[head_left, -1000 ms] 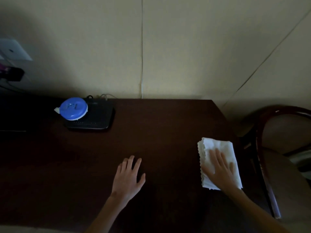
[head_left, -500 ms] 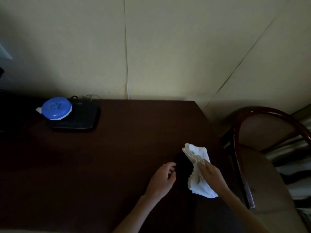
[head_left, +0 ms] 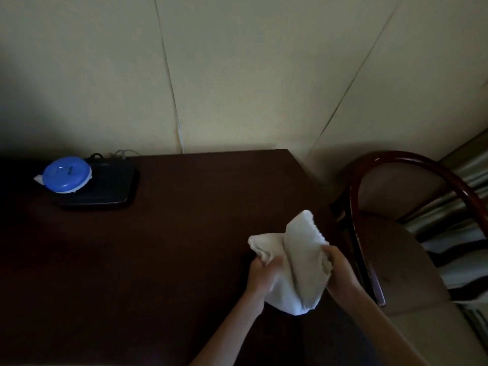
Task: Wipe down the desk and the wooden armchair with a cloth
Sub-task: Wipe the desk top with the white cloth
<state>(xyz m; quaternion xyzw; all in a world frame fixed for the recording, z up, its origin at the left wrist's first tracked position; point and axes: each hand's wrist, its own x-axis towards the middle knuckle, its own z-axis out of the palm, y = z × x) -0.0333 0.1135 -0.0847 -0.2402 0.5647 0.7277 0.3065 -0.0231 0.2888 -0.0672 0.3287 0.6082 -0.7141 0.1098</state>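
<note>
A white cloth [head_left: 298, 262] is held up above the right part of the dark wooden desk [head_left: 169, 239]. My left hand [head_left: 260, 274] grips its left fold and my right hand [head_left: 339, 273] grips its right side, so the cloth hangs bunched between them, off the desktop. The wooden armchair [head_left: 369, 165] stands just right of the desk, with a curved dark red back rail and a padded seat [head_left: 401, 262].
A black flat device [head_left: 111, 186] sits at the desk's back left with a round blue lidded container [head_left: 66, 174] on it and cables behind. The beige wall runs behind the desk. Striped fabric [head_left: 454, 249] lies right of the chair.
The cloth lay flat under my right hand a second ago. My right hand lifted it off the desk, then my left hand came over and took hold of it too. The view shifted right.
</note>
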